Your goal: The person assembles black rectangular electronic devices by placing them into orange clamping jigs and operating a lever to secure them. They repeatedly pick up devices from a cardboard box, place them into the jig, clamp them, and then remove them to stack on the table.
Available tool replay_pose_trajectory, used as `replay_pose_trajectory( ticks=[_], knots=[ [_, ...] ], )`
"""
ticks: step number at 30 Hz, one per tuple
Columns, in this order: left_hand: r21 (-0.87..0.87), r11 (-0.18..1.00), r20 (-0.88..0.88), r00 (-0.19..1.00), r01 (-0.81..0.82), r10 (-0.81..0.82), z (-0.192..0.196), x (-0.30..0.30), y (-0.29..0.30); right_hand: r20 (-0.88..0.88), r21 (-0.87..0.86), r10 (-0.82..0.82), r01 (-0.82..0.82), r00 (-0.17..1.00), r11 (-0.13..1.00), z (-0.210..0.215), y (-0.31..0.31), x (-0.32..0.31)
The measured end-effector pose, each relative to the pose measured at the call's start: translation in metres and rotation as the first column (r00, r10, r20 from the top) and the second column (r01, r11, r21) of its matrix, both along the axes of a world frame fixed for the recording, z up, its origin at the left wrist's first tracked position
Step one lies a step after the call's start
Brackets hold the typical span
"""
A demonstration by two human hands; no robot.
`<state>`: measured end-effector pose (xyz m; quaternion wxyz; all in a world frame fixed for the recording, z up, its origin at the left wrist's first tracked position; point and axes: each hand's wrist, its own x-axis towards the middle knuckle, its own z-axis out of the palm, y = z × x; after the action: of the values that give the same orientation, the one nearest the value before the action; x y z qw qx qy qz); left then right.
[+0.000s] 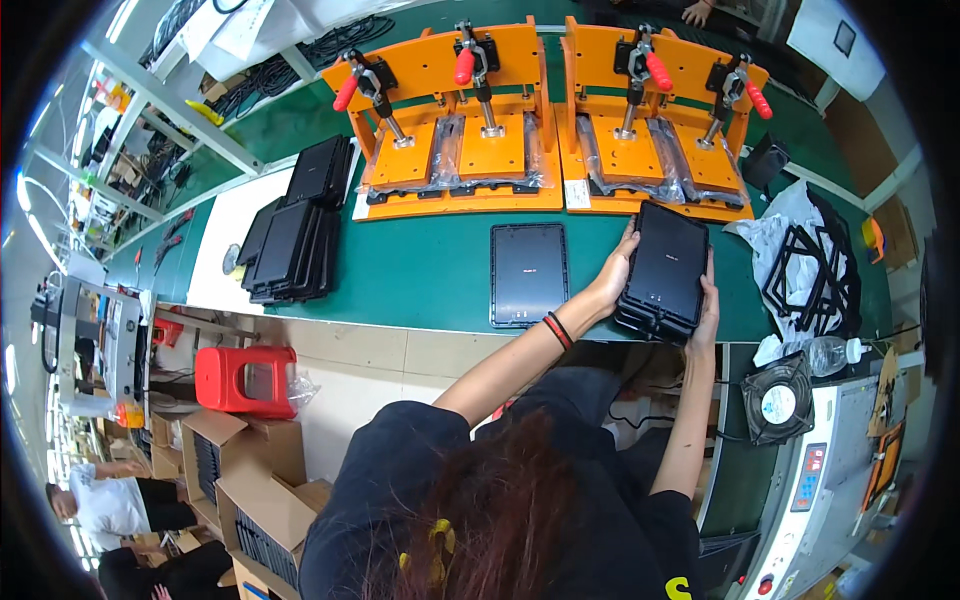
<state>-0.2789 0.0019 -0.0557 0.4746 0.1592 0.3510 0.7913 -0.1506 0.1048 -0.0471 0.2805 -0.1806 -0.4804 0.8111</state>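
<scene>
Near the table's front edge, my left hand and my right hand are closed on opposite sides of a stack of black plastic covers. The stack is tilted, its top face toward me. Just left of it a single black rectangular cover lies flat on the green table. Behind are two orange press fixtures, a left one and a right one, each with red-handled toggle clamps. Clear plastic film shows around their pressing plates. Further left, more black covers are piled unevenly.
Black thin frames lie on a white plastic bag at the right, with a clear bottle and a fan nearer. A red stool and open cardboard boxes stand lower left. Other people are at the lower left and far top.
</scene>
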Motion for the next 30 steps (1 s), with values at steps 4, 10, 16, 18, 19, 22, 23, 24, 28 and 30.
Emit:
replay_pose_trajectory(
  ticks=[4, 10, 16, 18, 19, 22, 23, 24, 28, 30],
  knots=[
    [-0.073, 0.993, -0.165, 0.983, -0.095, 0.082, -0.003, -0.004, 0.0, -0.061, 0.015, -0.023, 0.024, 0.998, 1.0, -0.004, -0.008, 0.001],
    [-0.114, 0.987, -0.2, 0.976, -0.115, 0.09, -0.008, -0.006, 0.001, 0.038, 0.162, -0.055, 0.048, 0.998, 0.986, -0.006, 0.004, -0.007],
    [-0.152, 0.979, -0.195, 0.975, -0.134, 0.103, -0.01, -0.009, 0.001, -0.051, 0.013, 0.043, -0.042, 0.998, 0.999, -0.007, 0.007, -0.007],
    [-0.141, 0.983, -0.179, 0.979, -0.12, 0.094, -0.013, -0.011, 0.003, -0.069, -0.002, 0.025, -0.025, 0.997, 1.0, -0.002, 0.002, -0.002],
    [-0.165, 0.981, -0.151, 0.985, -0.102, 0.077, -0.008, -0.007, -0.003, -0.071, -0.016, 0.025, -0.026, 0.997, 1.0, -0.002, -0.004, 0.0],
    [-0.154, 0.983, -0.132, 0.988, -0.101, 0.081, 0.005, -0.001, -0.02, -0.121, -0.077, 0.063, -0.073, 0.991, 0.994, 0.002, -0.019, 0.003],
    [-0.145, 0.984, -0.117, 0.989, -0.103, 0.086, 0.008, 0.0, -0.029, -0.123, -0.06, 0.067, -0.075, 0.99, 0.995, 0.004, -0.025, 0.001],
    [-0.135, 0.985, -0.102, 0.99, -0.107, 0.093, 0.013, -0.001, -0.037, -0.126, -0.042, 0.073, -0.079, 0.989, 0.996, 0.006, -0.031, -0.003],
    [-0.127, 0.978, -0.106, 0.982, -0.168, 0.155, 0.027, -0.021, -0.078, -0.111, 0.006, 0.106, -0.106, 0.988, 0.994, 0.03, -0.067, -0.028],
    [-0.155, 0.937, -0.194, 0.94, -0.312, 0.28, 0.035, -0.033, -0.1, -0.149, 0.06, 0.174, -0.166, 0.974, 0.984, 0.024, -0.077, -0.052]
  ],
)
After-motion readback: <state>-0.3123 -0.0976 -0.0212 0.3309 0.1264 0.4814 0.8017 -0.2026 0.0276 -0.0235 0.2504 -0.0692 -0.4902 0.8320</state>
